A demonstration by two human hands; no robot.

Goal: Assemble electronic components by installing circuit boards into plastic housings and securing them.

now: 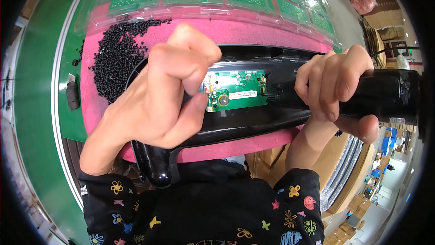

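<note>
A green circuit board with a round component lies inside a long black plastic housing. My left hand is closed, its curled fingers and thumb drawn together at the board's left end. Whatever those fingertips hold, if anything, is hidden. On the right, my right hand wraps around a thick black cylinder that reaches past the table's right side. My hand covers the spot where cylinder and housing meet, so I cannot tell whether they are joined. A rounded black tube sticks out at the housing's near left corner.
Under the housing is a pink mat. A heap of small black screws spreads at its left. Clear plastic trays of green boards stand along the far side. A small dark object lies left of the mat. Cardboard shows below.
</note>
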